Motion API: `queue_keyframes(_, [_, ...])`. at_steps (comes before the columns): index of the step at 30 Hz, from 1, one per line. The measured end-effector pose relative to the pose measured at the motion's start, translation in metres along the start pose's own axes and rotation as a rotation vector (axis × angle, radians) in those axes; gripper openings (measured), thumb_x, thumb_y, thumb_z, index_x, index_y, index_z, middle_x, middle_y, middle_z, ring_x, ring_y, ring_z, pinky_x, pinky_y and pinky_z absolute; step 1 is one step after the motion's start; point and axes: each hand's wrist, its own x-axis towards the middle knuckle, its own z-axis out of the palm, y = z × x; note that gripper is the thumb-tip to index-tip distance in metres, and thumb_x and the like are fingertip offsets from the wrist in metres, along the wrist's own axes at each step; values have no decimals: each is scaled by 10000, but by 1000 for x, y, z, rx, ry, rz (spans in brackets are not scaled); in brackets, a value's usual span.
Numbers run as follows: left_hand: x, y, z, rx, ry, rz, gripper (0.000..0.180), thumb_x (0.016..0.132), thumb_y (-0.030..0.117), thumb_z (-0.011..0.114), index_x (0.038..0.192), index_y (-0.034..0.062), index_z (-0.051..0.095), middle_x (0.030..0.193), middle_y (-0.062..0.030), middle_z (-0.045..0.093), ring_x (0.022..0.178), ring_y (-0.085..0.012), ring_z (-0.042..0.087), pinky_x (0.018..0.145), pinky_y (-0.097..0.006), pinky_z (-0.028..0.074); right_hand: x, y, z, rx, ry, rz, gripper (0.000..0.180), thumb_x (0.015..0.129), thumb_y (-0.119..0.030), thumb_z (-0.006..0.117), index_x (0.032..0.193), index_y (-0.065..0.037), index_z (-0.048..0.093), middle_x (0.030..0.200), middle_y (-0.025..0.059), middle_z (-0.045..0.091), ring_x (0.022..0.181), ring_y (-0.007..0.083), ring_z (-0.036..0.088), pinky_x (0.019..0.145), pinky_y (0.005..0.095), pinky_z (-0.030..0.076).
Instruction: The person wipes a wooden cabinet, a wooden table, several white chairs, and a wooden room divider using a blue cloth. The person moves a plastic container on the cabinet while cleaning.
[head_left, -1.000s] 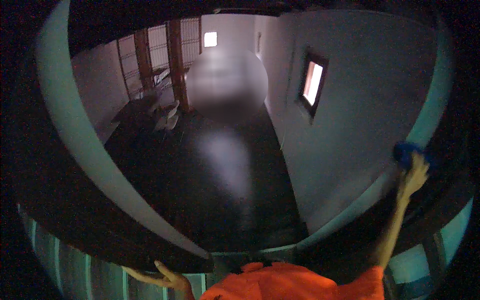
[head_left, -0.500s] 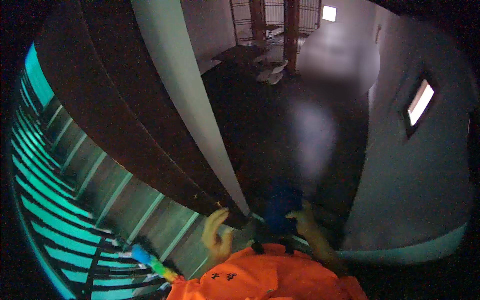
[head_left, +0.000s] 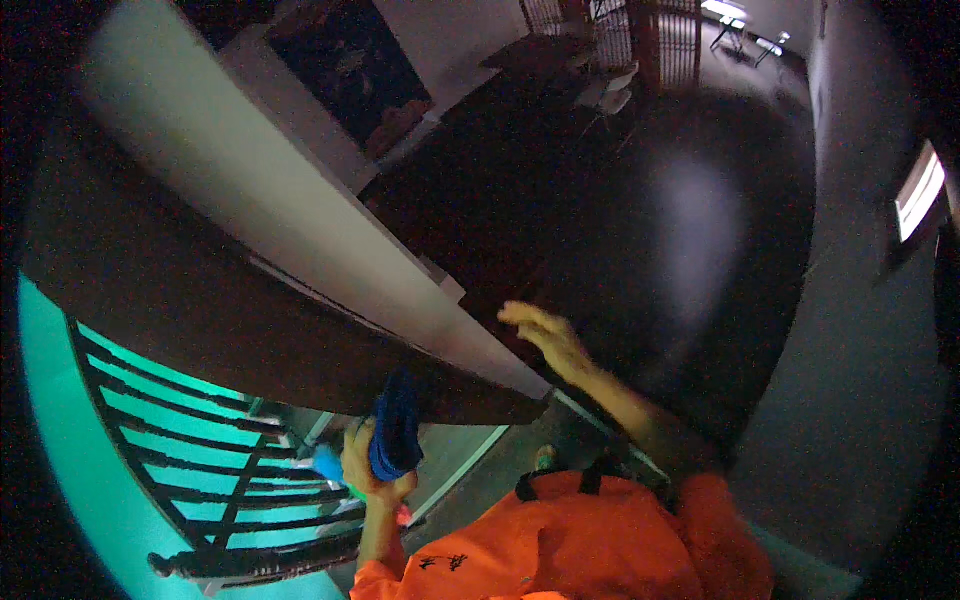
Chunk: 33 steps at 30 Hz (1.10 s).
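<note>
My left hand (head_left: 368, 462) is closed around a bunched dark blue cloth (head_left: 397, 430), close to the lower edge of a dark brown panel (head_left: 300, 330). Partly behind that hand shows a multicoloured fluffy duster (head_left: 328, 463), blue at one end; what holds it up is hidden. My right hand (head_left: 548, 338) reaches forward with fingers stretched out and nothing in it. It is nearest the pale upright band (head_left: 460, 325) along the panel, over the dark floor; whether it touches the band I cannot tell.
Pale-edged steps (head_left: 460, 465) and a dark wooden railing (head_left: 260, 575) lie at the lower left. Beyond are a dark floor (head_left: 560, 220), a white chair (head_left: 612, 97), slatted wooden screens (head_left: 655, 45) and a dark picture (head_left: 350, 70). A grey wall (head_left: 850, 330) with a small window stands right.
The blue cloth has passed from my right hand to my left. My right hand has moved forward and left, and the view has shifted, so the panel and band lie more slanted.
</note>
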Motion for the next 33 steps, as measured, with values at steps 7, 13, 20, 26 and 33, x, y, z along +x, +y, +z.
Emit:
queue_keyframes(7, [47,-13,24,307,-175,282,685,857,635,534,1155,25,633,949,-233,667,803,-387,636,701,-461,507,107,88,-34,-29,13,129,552,996,-393,468,1428,-53,418,1455,93,436,1352,230,382,1115,366,298])
queue_keyframes(13, [45,26,18,606,-88,292,331,869,340,651,1079,85,624,926,-191,676,766,-341,636,714,-452,506,148,74,-13,98,-121,147,649,1022,-490,357,1518,-82,264,1566,116,268,1430,252,274,1158,347,223])
queue_keyframes(20, [65,54,41,612,-42,363,288,887,228,638,1134,92,580,847,-185,646,709,-326,617,631,-443,496,177,111,-40,-51,-86,-32,656,1041,-457,308,1501,5,240,1548,157,270,1425,242,260,1167,347,196])
queue_keyframes(26, [77,72,36,418,-50,354,363,853,145,659,1191,74,547,868,-202,625,648,-309,584,524,-395,426,126,25,-27,18,-132,61,612,1057,-400,275,1471,52,277,1523,185,311,1414,259,287,1164,339,192])
queue_keyframes(33, [58,56,29,344,-151,319,615,804,293,787,1292,38,512,1150,-216,589,978,-351,588,706,-452,544,130,53,-43,236,-59,39,600,1053,-382,332,1439,77,318,1487,162,373,1391,229,317,1153,326,206])
